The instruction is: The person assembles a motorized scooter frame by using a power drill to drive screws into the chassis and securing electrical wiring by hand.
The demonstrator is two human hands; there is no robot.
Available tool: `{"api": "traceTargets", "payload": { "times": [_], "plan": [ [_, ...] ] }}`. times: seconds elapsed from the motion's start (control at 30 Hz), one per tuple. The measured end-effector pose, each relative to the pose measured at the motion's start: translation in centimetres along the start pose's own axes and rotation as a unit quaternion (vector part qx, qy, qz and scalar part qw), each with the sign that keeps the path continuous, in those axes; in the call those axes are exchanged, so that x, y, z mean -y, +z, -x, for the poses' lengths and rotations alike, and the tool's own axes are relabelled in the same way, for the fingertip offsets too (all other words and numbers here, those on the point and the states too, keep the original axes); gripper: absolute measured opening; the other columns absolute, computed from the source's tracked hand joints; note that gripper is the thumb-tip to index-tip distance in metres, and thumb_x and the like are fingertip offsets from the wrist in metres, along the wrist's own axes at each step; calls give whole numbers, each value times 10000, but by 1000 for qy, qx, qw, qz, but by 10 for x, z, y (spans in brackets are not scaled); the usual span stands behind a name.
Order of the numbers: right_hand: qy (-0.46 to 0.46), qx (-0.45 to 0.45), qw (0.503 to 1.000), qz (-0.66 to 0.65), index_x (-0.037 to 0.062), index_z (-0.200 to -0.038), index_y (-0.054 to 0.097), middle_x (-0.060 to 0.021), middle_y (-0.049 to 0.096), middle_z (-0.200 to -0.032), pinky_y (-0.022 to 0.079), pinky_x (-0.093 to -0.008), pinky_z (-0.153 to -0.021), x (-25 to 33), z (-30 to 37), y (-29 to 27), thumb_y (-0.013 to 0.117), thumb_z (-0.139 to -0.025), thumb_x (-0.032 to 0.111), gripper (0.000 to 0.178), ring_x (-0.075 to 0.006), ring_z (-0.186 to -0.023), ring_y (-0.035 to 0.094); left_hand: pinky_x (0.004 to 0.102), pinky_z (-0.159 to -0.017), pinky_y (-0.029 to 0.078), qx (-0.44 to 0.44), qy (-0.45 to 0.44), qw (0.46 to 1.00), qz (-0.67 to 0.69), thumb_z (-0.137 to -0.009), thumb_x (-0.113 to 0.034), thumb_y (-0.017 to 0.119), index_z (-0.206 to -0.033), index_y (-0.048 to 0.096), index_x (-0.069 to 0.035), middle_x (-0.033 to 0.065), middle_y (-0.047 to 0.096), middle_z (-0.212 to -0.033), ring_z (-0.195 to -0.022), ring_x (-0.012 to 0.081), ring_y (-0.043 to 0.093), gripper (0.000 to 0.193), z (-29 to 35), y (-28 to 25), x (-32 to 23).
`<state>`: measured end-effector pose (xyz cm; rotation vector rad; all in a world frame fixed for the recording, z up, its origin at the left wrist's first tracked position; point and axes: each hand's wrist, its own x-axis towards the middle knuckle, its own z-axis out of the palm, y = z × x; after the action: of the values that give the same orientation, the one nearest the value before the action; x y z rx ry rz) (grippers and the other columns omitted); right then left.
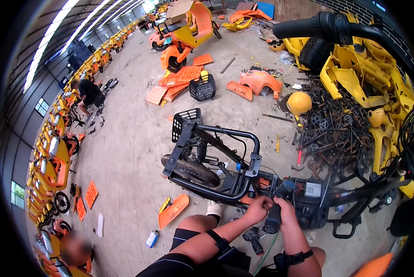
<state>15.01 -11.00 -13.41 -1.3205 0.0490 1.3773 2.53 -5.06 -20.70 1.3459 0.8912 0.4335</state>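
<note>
A stripped scooter frame (255,157) of black tubing lies on its side before me, its rear wheel (193,171) toward the left. My right hand (287,216) is closed round a cordless power tool (274,217), a dark cylinder-shaped body whose upper end reaches the frame's middle section. Just left of the tool, my left hand (258,208) has its fingers curled together; whatever they hold, if anything, is hidden. Under my hands a second cordless tool, a drill (253,240), rests on the floor. Wires and a grey box (313,189) show in the frame beside my right hand.
Rusty metal parts (338,129) and yellow body panels (350,74) are heaped at the right, near a red-handled hammer (300,154). A handlebar (317,28) juts in above. Orange panels (181,78) and a black basket (202,87) lie ahead. Scooters (54,161) line the left; a person (89,94) crouches there.
</note>
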Motion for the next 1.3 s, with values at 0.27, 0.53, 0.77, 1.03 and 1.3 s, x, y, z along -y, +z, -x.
{"api": "traceTargets", "payload": {
  "times": [0.27, 0.53, 0.77, 1.03, 1.3],
  "plan": [
    [36, 2, 998, -48, 21, -1052, 595, -124, 652, -790, 557, -342, -603, 6, -10, -5, 652, -874, 210, 266, -234, -646, 654, 310, -794, 516, -24, 112, 988, -100, -924, 13, 587, -1102, 634, 13, 113, 657, -960, -875, 180, 643, 184, 7, -1, -15],
    [37, 15, 999, -32, 15, -1026, 591, -107, 647, -782, 542, -319, -581, 16, 0, 5, 647, -879, 182, 230, -212, -633, 649, 316, -773, 519, -16, 75, 993, -90, -943, 8, 560, -1080, 650, 5, 106, 660, -949, -834, 174, 641, 164, 5, -6, -19],
    [29, 14, 999, -27, 19, -1097, 589, -144, 660, -799, 562, -338, -585, 4, -14, -5, 647, -873, 220, 306, -243, -637, 660, 283, -809, 523, 3, 8, 999, 43, -933, 47, 542, -1108, 629, 25, 64, 662, -979, -885, 137, 631, 196, 2, -4, -13],
    [22, 13, 1000, -9, 7, -1126, 584, -155, 667, -833, 565, -346, -586, 6, -3, 2, 655, -873, 203, 328, -249, -647, 664, 264, -834, 515, 37, -50, 990, 126, -872, 114, 536, -1159, 593, 21, 70, 656, -1046, -941, 134, 629, 307, -3, -7, -3],
    [1, 16, 1000, -1, 3, -1124, 577, -157, 667, -838, 566, -347, -580, 1, -5, 1, 658, -871, 195, 327, -247, -645, 665, 269, -876, 492, 23, -113, 979, 170, -843, 115, 513, -1191, 588, 28, 79, 645, -1085, -998, 150, 615, 366, -2, -8, 0]
  ]
}}
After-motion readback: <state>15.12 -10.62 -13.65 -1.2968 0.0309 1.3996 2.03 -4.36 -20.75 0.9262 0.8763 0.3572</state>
